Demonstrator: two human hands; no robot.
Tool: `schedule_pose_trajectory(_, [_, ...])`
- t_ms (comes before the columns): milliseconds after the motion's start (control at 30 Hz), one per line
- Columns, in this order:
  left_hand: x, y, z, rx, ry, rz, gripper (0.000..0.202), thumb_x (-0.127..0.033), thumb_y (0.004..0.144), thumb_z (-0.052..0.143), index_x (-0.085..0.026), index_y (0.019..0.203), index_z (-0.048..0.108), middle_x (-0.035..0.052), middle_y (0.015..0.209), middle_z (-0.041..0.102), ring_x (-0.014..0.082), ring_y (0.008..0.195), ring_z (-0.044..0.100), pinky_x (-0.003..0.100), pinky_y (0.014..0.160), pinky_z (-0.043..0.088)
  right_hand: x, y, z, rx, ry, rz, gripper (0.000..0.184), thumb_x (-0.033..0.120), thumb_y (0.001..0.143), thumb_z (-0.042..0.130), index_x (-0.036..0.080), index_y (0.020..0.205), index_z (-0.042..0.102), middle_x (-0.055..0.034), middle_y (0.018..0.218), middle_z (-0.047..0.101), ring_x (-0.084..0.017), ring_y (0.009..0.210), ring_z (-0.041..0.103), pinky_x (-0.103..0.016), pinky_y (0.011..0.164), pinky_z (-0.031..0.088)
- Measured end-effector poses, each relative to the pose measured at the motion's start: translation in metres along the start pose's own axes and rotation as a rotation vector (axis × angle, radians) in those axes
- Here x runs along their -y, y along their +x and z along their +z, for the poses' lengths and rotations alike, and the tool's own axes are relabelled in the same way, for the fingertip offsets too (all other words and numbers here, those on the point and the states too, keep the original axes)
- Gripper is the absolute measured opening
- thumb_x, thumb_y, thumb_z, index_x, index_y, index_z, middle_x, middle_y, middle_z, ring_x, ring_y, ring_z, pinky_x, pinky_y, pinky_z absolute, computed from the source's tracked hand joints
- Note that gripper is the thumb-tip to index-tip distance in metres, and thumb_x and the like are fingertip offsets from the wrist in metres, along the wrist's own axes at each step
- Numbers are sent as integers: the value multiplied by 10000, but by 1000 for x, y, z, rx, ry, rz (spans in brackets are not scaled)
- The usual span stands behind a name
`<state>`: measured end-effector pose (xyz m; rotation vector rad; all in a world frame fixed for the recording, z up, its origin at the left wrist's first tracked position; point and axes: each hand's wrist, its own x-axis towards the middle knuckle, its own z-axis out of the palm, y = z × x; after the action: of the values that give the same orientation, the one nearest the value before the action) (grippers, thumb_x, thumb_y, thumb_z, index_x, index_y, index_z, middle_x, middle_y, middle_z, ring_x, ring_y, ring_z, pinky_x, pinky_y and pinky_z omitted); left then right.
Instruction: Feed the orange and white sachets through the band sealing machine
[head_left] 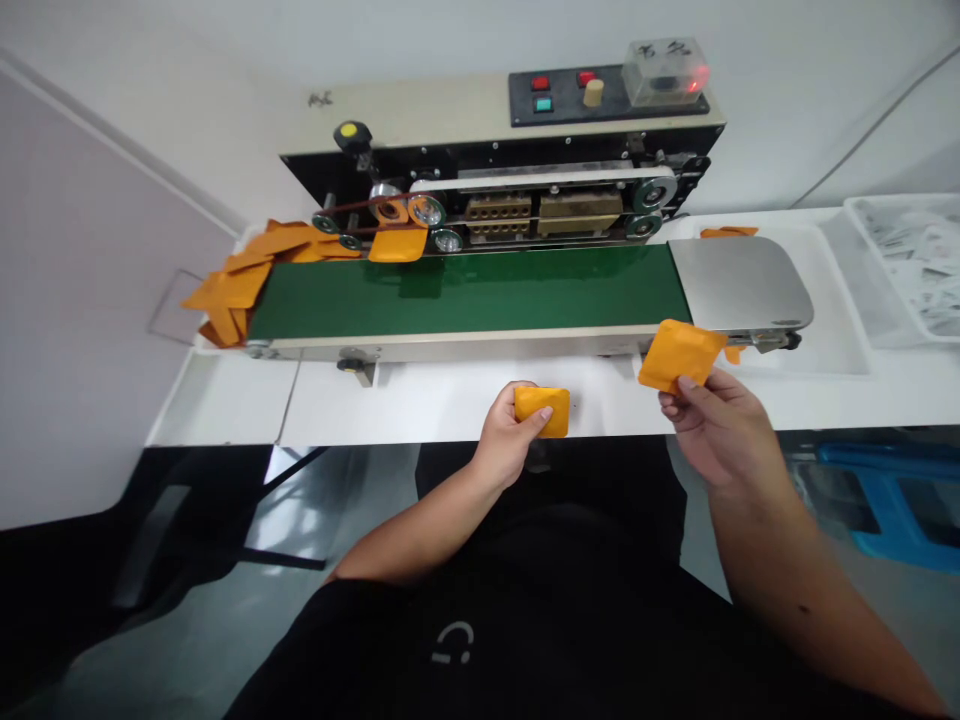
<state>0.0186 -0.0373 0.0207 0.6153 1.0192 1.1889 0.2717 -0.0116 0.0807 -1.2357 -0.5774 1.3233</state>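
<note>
We look down on a white worktop (217, 400) that carries a band sealer (495, 190) with a green conveyor belt (465, 290); a steel plate (739, 285) sits at the right end of the belt, and a tray of white printed packets (900, 270) stands further right. On the sealer's back part we see a control panel (607, 95) with red buttons; a loose pile of orange sachets (240, 280) lies at the left end of the belt, and one single orange sachet (397, 243) hangs by the wheels of the sealer.

Near the front edge of the worktop, the left hand (506, 440) has its fingers closed around a flat orange sachet (551, 412), with the thumb (531, 410) lying across it; the right hand (720, 430) pinches a second orange sachet (679, 355) by its lower edge, with fingers (679, 400) bent and gripping it, and this sachet is held up just before the belt.

We judge these sachets light and soft, maybe a little slippery; a flat pinch on the face or edge should be enough, without strong squeezing.
</note>
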Motion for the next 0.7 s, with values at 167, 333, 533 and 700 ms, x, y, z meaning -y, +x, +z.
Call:
schedule_pose_trajectory(167, [-1, 4, -4, -24, 8, -6, 520, -440, 752, 986, -223, 1071, 637, -8, 937, 634, 144, 824, 604, 260, 748, 529, 27, 17, -11, -14, -56, -82, 373, 331, 638, 1037, 179, 841, 764, -21, 707, 672, -118, 598, 633, -204, 514, 510])
schedule_pose_trajectory(333, [-2, 9, -5, -46, 15, -2, 531, -437, 739, 990, -221, 1070, 635, -10, 938, 637, 144, 834, 604, 256, 753, 520, 54, 37, -14, -65, -116, -131, 287, 233, 709, 979, 148, 850, 744, -42, 671, 668, -130, 575, 625, -221, 525, 521])
schedule_pose_trajectory(533, [-5, 16, -5, -55, 26, 7, 518, -414, 754, 988, -220, 1069, 625, -15, 939, 642, 135, 825, 601, 250, 748, 515, 86, 73, -10, -62, -157, -66, 116, 148, 908, 796, 140, 853, 694, -62, 678, 685, -127, 565, 638, -219, 558, 543])
schedule_pose_trajectory(700, [-5, 21, -4, -60, 30, -2, 533, -417, 748, 994, -226, 1082, 625, -10, 948, 652, 146, 828, 610, 262, 734, 525, 102, 107, -5, -93, -242, -23, 214, 116, 1029, 708, 157, 827, 651, -46, 652, 682, -95, 548, 629, -180, 554, 520])
